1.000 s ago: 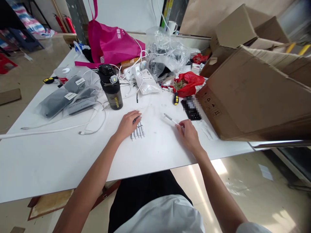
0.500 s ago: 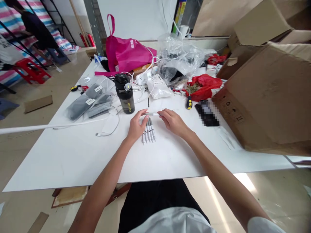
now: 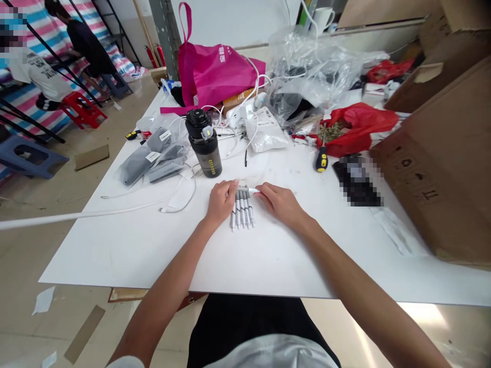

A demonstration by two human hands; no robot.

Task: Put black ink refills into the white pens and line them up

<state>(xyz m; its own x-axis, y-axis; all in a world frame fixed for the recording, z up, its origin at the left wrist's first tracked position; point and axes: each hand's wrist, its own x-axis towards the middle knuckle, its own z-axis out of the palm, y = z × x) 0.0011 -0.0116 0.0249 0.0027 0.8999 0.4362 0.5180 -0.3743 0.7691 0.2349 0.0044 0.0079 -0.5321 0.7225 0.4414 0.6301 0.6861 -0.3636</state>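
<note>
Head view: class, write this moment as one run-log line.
left hand: rests against row of pens | right hand: holds single pen crosswise at row's top | surface: white table | nearby: dark bottle

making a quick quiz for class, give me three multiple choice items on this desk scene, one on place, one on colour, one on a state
1. Where does the row of pens lie?
A. on the white table, between the two hands
B. inside the cardboard box
C. on the floor

2. What colour is the tote bag at the far side of the table?
A. green
B. pink
C. grey

3. How is the dark water bottle standing?
A. tipped on its side
B. upside down
C. upright with its lid on

Answers:
1 A: the pens lie side by side on the tabletop, with the left hand and right hand on either side.
2 B: its fabric and handle are bright pink.
3 C: it stands on its base, black lid on top.
</note>
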